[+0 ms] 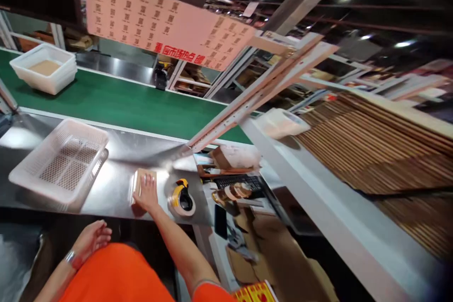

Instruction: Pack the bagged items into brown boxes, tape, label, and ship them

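My right hand (147, 193) lies with outstretched fingers on top of a small brown cardboard box (152, 175), its thumb toward the box's left side. The box rests on the steel bench (118, 170). My left hand (94, 237) hangs in front of the bench edge, fingers loosely bent and slightly apart, with nothing in it. To the right of the box sits a tape dispenser (182, 197) with a yellow and black handle. A white perforated plastic basket (38, 155) stands on the bench to the left and holds nothing visible.
Behind the bench runs a green conveyor belt (123, 108), with stacked white bins (60, 73) at its left. A metal post (244, 101) rises on the right. Beside it lie a phone (220, 222), a keyboard (253, 183) and flat cardboard (279, 250). Stacked cardboard sheets (375, 151) stand farther right.
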Action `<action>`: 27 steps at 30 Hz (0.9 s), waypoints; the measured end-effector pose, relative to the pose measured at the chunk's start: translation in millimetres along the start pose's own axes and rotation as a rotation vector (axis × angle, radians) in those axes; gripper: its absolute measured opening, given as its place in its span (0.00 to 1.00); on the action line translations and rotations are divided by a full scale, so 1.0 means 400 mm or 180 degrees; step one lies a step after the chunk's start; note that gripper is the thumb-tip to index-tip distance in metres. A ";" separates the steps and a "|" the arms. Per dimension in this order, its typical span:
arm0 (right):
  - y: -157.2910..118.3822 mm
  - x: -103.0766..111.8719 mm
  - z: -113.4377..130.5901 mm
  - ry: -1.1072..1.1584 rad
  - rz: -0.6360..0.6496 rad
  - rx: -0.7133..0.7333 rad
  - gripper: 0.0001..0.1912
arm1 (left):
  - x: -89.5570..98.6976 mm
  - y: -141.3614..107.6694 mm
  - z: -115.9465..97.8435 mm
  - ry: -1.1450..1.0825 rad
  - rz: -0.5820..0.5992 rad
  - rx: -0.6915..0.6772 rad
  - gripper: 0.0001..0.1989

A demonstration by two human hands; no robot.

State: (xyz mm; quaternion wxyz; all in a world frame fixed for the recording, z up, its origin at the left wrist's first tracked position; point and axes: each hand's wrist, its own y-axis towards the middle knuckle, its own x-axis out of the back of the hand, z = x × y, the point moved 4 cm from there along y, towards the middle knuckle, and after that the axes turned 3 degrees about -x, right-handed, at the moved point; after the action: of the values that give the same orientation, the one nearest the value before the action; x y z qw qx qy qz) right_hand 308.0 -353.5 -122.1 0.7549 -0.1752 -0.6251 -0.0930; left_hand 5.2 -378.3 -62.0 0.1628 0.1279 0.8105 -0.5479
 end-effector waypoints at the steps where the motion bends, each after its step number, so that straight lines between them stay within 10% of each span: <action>1: 0.003 0.005 0.003 0.0003 0.0033 0.0057 0.52 | -0.010 0.005 0.003 -0.0020 -0.0057 0.0001 0.09; 7: -0.020 0.051 0.022 0.0257 0.0156 0.0890 0.46 | -0.061 0.058 0.016 -0.0113 -0.0359 -0.0029 0.03; 12: -0.079 0.063 -0.112 0.0287 0.0699 0.2232 0.48 | -0.089 0.121 0.028 -0.0394 -0.0309 0.0037 0.05; 15: 0.008 0.094 -0.186 0.0188 0.0760 0.2486 0.39 | -0.102 0.159 0.032 -0.0537 -0.0360 0.0077 0.09; 22: 0.336 0.292 -0.254 0.1167 -0.0754 -0.0267 0.34 | -0.145 0.178 0.011 0.0199 -0.0187 -0.0062 0.14; 27: 0.173 0.279 -0.549 0.1344 -0.0987 -0.1308 0.24 | -0.211 0.181 -0.005 0.0603 -0.0387 0.0071 0.05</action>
State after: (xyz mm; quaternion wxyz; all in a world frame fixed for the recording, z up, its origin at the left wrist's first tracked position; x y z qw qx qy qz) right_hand 555.2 -364.8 -57.8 0.7935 -0.2034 -0.4422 -0.3652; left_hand 110.1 -352.4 -88.7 0.0506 0.1315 0.8224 -0.5513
